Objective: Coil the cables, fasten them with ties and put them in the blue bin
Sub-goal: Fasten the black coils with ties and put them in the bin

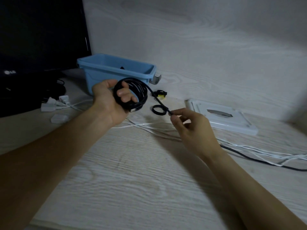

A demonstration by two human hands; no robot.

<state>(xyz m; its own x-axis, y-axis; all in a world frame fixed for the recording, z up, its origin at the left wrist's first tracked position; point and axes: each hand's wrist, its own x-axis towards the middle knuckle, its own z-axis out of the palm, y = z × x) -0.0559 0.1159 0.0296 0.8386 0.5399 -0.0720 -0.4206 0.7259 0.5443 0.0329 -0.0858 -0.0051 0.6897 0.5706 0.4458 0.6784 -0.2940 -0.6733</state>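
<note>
Pale wood-grain desk [132, 180], blue bin [106, 75] set far left, black tie ring [159, 110] near it, white cables [249, 150] strewn right, white flat box [222, 118] laid far right.

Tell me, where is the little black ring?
In the head view the little black ring lies flat on the table, just right of the middle, between the left hand holding the black cable coil and the right hand.

On table [132, 188]: bin [106, 75] at rear left, just right of monitor [41, 35]; plugs [56, 102] in front of monitor; coiled cable [132, 95] in left hand [108, 103], before bin; ties [159, 110] right of coil; flat box [221, 117] further right; loose cables [249, 150] trailing rightward behind right hand [191, 128]
</note>
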